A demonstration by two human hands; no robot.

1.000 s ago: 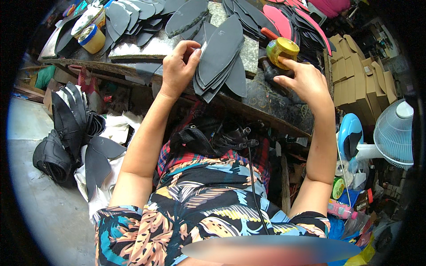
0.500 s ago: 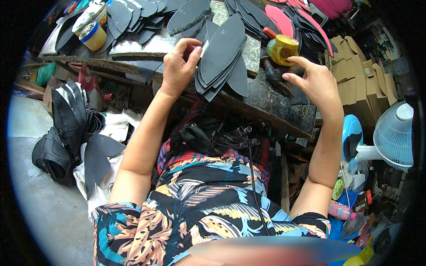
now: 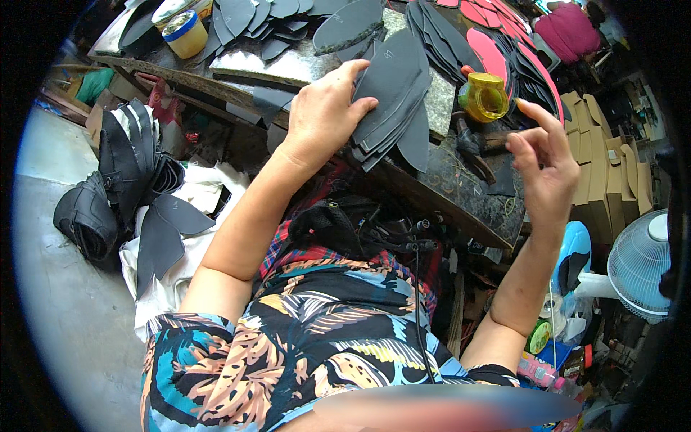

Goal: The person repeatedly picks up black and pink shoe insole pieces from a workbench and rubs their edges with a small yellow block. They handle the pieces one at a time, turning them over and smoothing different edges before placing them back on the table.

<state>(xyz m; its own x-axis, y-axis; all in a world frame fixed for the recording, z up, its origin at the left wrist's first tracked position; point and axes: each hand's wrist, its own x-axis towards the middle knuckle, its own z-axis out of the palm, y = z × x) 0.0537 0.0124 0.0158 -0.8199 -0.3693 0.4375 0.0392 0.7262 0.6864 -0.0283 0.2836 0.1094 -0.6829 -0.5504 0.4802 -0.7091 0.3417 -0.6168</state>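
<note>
A fanned stack of black leaf-shaped sheet pieces (image 3: 394, 90) lies at the near edge of the workbench, on a pale stone slab. My left hand (image 3: 320, 111) grips its left edge, the thumb lying on the top pieces and the other fingers partly hidden. To the right, my right hand (image 3: 551, 162) is raised with nothing visible in it. Its index finger and thumb are apart, the other fingers loosely bent. Nearest to that hand stands a yellow see-through jar (image 3: 484, 97). A dark hammer-like tool (image 3: 471, 147) rests on the bench below the jar.
More black pieces (image 3: 266, 18) and red pieces (image 3: 489, 50) crowd the bench's far side. A blue-rimmed tub (image 3: 185, 36) stands at the far left. Cardboard boxes (image 3: 594, 158) and a fan (image 3: 640, 263) are to the right. Black shoe parts (image 3: 90, 219) lie on the left.
My left hand has moved right onto the stack's edge. My right hand has drawn back from the yellow jar, its fingers now pointing up. The whole view has shifted slightly.
</note>
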